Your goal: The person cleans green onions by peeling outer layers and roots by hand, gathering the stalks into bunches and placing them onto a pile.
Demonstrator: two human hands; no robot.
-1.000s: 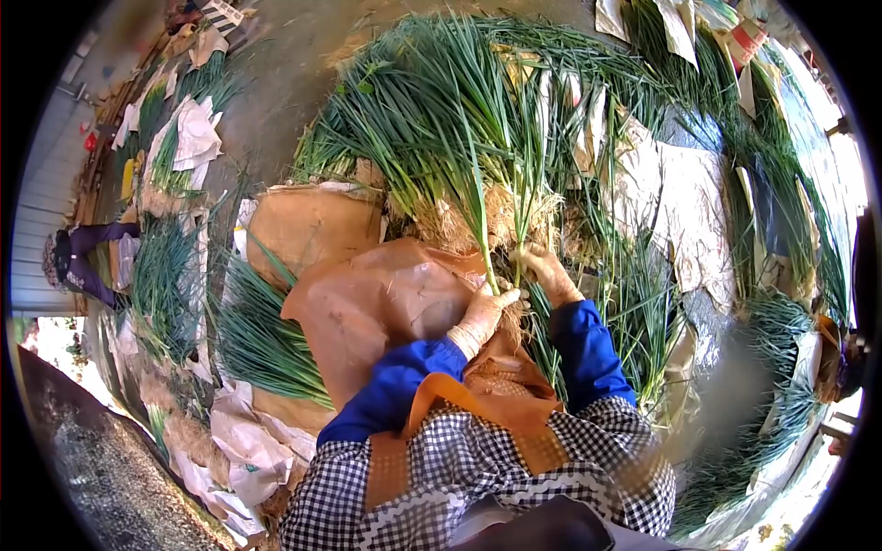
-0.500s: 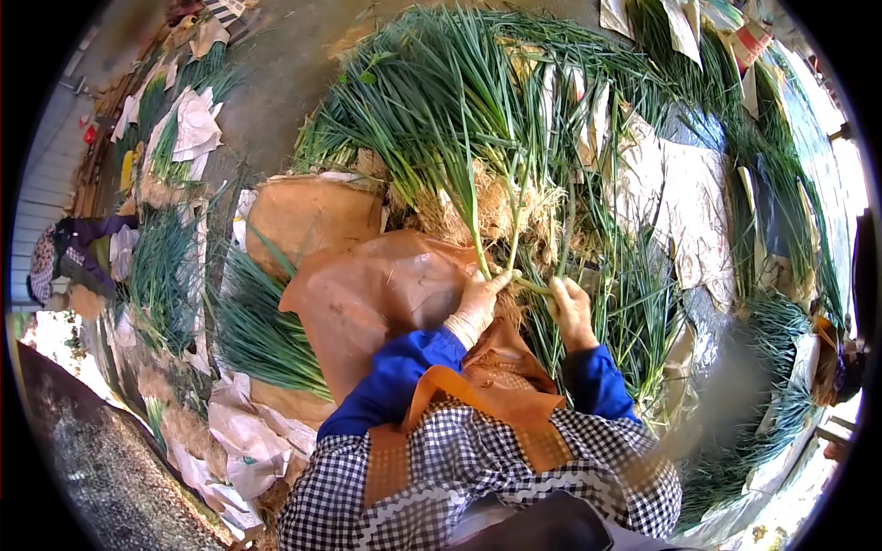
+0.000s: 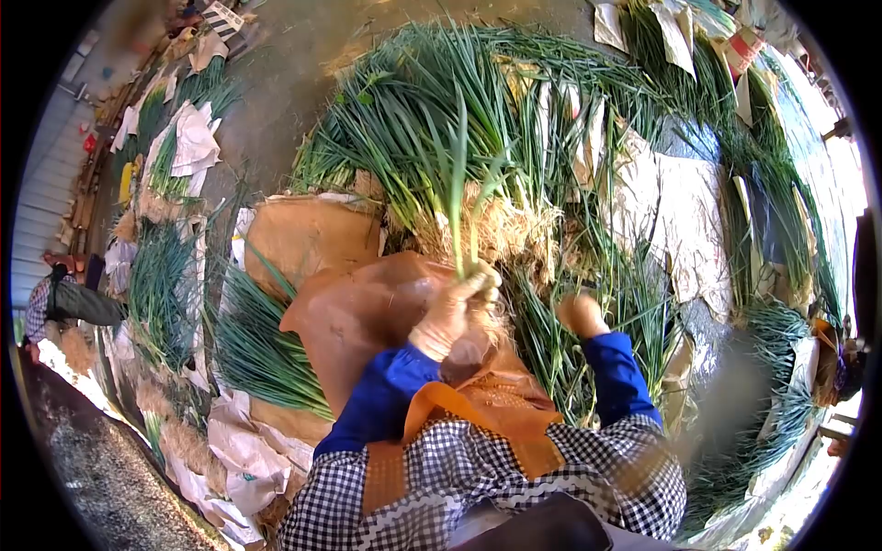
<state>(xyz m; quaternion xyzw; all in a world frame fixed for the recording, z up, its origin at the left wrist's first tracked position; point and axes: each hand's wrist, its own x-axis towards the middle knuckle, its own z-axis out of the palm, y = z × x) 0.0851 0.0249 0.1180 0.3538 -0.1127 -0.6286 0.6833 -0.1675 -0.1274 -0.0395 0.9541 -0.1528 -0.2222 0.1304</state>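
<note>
In the middle of the view my left hand [image 3: 457, 308] is closed around the lower part of a green onion [image 3: 457, 197], whose leaves stand up and away from me. Its roots hang below the fist in front of an orange-brown apron [image 3: 367, 294]. My right hand [image 3: 581, 315] is off to the right, apart from the left, over a heap of loose green leaves [image 3: 634, 303]. Its fingers point away and are blurred, so whether they hold anything is hidden. Just beyond both hands lies a large pile of green onions [image 3: 432, 119], with pale roots [image 3: 496, 225] toward me.
At my left, a bundle of green onions [image 3: 266, 331] lies by a brown pad [image 3: 312, 234] and crumpled sacks [image 3: 248, 445]. A white sheet [image 3: 675, 211] is at the right, with more green onions [image 3: 781, 386] beyond. Another person [image 3: 64, 298] bends at the far left.
My hands have separated: the left has come back toward me with the green onion, the right has moved slightly right and down. The pale stem between them is no longer visible. The other person has shifted.
</note>
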